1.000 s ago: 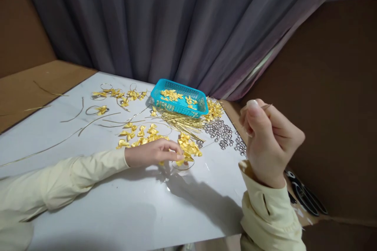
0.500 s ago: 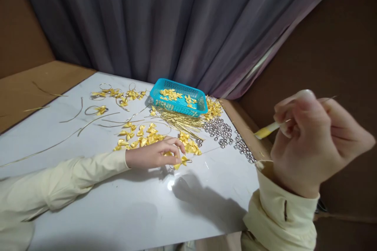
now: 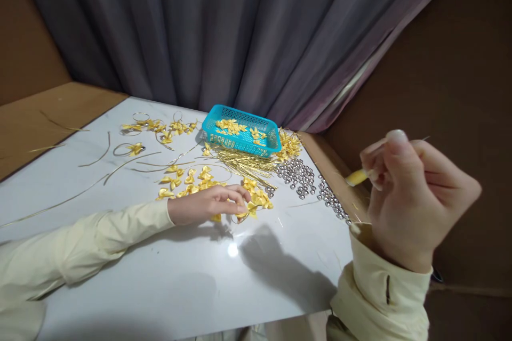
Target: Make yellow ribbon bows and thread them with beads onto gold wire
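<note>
I've got the left hand (image 3: 208, 204) pinched narrow on a yellow bow (image 3: 252, 212) with a thin wire loop, just above the white table (image 3: 192, 287), right beside the loose bows (image 3: 258, 196)! Across from it, the right hand (image 3: 416, 202) is raised and curled tight around a slim yellow-ended piece (image 3: 357, 177); exactly what, I can't tell. Beyond sits the blue basket (image 3: 276, 145), gold strips (image 3: 244, 164) before it, silver beads (image 3: 298, 177) scattered near them.

The right hand (image 3: 414, 200) was shifted toward three o'clock, and a slim yellow piece (image 3: 357, 177) was exposed toward nine o'clock
</note>
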A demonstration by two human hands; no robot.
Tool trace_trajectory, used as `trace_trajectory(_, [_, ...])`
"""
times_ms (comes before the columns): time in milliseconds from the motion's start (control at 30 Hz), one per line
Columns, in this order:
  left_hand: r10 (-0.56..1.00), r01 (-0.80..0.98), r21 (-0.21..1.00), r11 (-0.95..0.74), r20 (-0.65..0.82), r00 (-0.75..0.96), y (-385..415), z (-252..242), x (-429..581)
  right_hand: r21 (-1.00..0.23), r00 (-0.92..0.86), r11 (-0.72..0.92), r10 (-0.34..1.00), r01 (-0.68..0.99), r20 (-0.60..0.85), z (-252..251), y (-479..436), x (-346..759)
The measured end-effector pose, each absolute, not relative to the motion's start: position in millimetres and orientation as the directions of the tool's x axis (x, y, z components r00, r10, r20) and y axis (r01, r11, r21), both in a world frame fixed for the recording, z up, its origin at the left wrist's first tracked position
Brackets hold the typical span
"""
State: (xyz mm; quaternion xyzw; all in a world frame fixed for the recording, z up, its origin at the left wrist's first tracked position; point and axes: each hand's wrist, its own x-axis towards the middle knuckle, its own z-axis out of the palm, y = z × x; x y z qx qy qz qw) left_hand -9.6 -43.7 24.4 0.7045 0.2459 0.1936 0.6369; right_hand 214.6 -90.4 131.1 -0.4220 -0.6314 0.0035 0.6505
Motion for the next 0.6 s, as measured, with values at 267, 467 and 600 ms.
trace_trajectory(267, [0.646,0.043,0.997,0.068,-0.077,0.759,-49,20,-7,-0.29,-0.16,0.415,0.766,0.862,0.623,83,-98,224])
trace_trajectory(467, [0.723,0.048,0.997,0.053,-0.071,0.687,-59,23,-3,-0.522,-0.014,0.241,0.916,0.818,0.4,42,-116,204])
trace_trajectory(600, [0.758,0.022,1.0,-0.019,0.0,0.652,-63,23,0,-0.724,-0.063,0.223,0.968,0.653,0.242,34,-133,179])
